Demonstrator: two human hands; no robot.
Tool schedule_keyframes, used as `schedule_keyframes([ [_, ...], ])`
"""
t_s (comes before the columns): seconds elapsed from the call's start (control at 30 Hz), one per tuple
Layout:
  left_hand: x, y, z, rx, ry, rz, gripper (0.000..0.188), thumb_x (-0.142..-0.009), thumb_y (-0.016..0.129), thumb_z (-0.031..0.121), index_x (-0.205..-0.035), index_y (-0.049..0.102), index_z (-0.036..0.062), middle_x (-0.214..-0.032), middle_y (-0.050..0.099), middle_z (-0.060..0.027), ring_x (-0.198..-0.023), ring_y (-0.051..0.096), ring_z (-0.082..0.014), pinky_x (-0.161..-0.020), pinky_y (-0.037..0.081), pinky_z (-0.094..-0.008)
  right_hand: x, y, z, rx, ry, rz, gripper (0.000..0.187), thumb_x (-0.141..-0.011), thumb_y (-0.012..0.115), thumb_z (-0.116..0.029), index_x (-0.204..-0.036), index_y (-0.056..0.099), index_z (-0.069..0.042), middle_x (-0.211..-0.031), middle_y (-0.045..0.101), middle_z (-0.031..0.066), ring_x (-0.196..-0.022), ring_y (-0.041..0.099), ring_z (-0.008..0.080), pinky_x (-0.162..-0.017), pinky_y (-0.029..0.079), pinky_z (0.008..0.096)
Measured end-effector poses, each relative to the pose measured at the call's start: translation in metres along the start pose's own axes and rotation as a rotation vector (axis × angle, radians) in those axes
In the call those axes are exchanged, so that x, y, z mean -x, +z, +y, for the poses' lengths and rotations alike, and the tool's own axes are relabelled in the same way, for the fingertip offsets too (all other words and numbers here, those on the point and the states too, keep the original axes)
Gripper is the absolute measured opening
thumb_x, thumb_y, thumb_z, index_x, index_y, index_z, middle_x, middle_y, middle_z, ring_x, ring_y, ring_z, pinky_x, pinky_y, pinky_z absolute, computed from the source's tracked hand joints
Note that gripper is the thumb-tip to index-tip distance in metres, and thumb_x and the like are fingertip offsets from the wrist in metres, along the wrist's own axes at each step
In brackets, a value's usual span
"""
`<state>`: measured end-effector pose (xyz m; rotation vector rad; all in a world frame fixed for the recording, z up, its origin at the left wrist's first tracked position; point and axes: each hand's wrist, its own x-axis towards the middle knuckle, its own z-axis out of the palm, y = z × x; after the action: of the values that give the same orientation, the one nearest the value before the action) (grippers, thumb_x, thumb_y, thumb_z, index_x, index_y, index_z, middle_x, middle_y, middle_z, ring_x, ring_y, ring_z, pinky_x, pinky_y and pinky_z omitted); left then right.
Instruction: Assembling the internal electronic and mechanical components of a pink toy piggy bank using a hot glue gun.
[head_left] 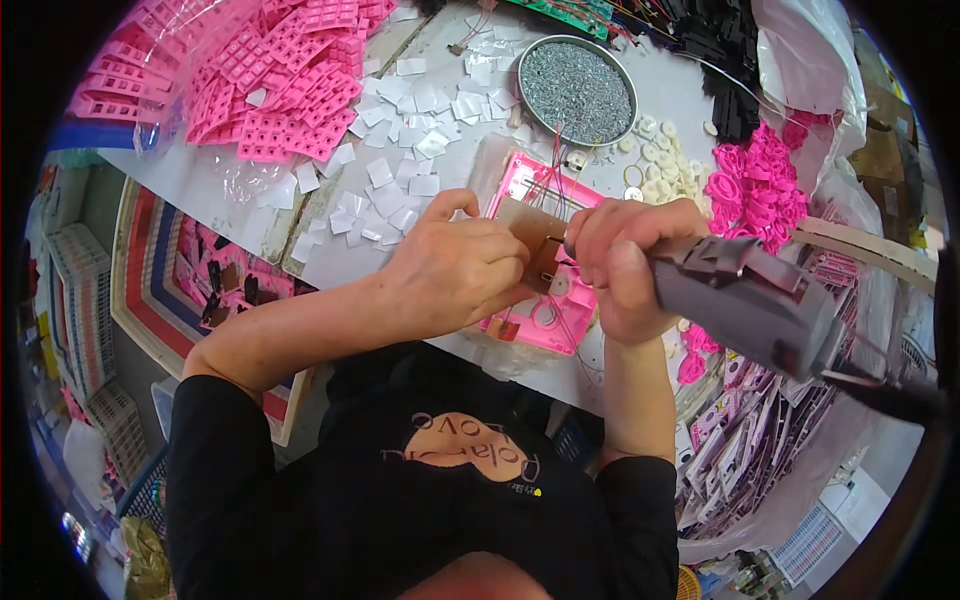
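A pink plastic case (570, 312) lies open in front of me, with thin wires running out of it. Over its middle is a brown circuit board (532, 232). My left hand (445, 262) is closed at the board's left edge, its fingers curled and the fingertips partly hidden. A grey power screwdriver (745, 298) is gripped in my right hand (632, 265), its body pointing off to the right. The fingers of that hand reach to the board's right side and hide the tool's tip.
A round metal tray (522, 85) of small screws stands beyond the case. White square pieces (395, 180) lie scattered to its left, near piled pink keypads (270, 75). Cream discs (662, 165) and pink parts (762, 190) sit right. A striped-lined crate (150, 270) stands lower left.
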<state>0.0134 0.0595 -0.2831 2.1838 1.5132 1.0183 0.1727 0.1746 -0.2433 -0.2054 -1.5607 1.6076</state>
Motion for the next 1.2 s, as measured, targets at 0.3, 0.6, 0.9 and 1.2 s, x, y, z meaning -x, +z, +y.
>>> schedule_keyframes([
  [0.3, 0.002, -0.007, 0.007, 0.050, -0.107, 0.011, 0.014, -0.081, 0.077, 0.016, -0.083, 0.063, 0.0132, -0.101, 0.071, 0.0014, -0.095, 0.068, -0.0145, -0.109, 0.025, -0.0532, -0.006, 0.003, -0.024, -0.081, 0.064, 0.045, 0.025, -0.087, 0.072, -0.007, -0.098, 0.050, -0.005, -0.070, 0.058, 0.0055, -0.059, 0.056, 0.0147, -0.061, 0.050, 0.0322],
  [0.6, -0.004, -0.004, 0.007, 0.172, -0.080, 0.099, 0.016, -0.079, 0.079, 0.012, -0.090, 0.068, 0.0127, -0.096, 0.073, 0.0008, -0.090, 0.070, -0.0149, -0.116, 0.018, -0.0570, -0.007, 0.014, -0.055, -0.281, 0.060, -0.066, 0.032, -0.089, 0.076, -0.030, -0.097, 0.055, -0.008, -0.059, 0.052, 0.0021, -0.051, 0.050, 0.0161, -0.054, 0.043, 0.0334],
  [0.9, -0.087, -0.039, -0.057, 0.114, 0.002, 0.067, 0.018, -0.082, 0.077, 0.022, -0.092, 0.070, 0.0083, -0.096, 0.070, -0.0057, -0.092, 0.065, -0.0213, -0.086, 0.048, -0.0384, -0.006, 0.008, -0.041, -0.301, 0.052, -0.008, 0.030, -0.090, 0.073, -0.022, -0.100, 0.052, -0.005, -0.065, 0.053, 0.0051, -0.056, 0.048, 0.0154, -0.056, 0.043, 0.0330],
  [1.2, -0.148, 0.004, -0.110, -0.542, -0.100, -0.032, 0.014, -0.078, 0.065, 0.021, -0.081, 0.077, 0.0131, -0.087, 0.071, -0.0042, -0.100, 0.060, -0.0258, -0.090, 0.037, -0.0531, 0.013, 0.017, -0.022, -0.299, 0.157, -0.082, 0.022, -0.089, 0.064, 0.000, -0.104, 0.049, -0.004, -0.075, 0.056, 0.0078, -0.065, 0.051, 0.0162, -0.068, 0.048, 0.0379],
])
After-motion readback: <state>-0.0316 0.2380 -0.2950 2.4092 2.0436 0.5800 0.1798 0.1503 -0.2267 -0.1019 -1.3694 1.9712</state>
